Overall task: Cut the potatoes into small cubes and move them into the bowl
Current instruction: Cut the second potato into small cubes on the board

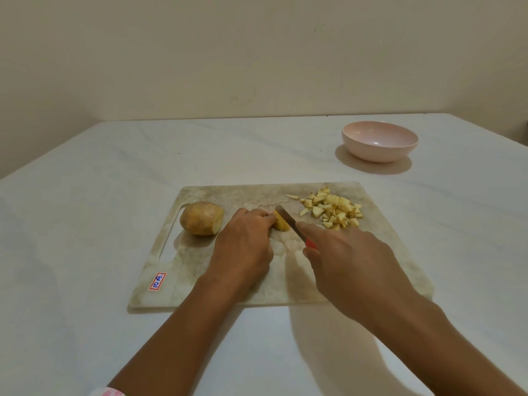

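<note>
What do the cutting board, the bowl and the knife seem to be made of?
Cutting board: probably plastic, matte, with a printed marble pattern and a moulded grip slot. Bowl: pale pink and glossy, with a highlight inside; melamine or glazed ceramic, I cannot tell which. Knife blade: grey metal with a dull sheen; its red handle looks like plastic.

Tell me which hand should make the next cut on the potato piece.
Right. The right hand grips the knife, blade on the potato piece; the left hand pins that piece to the cutting board.
</note>
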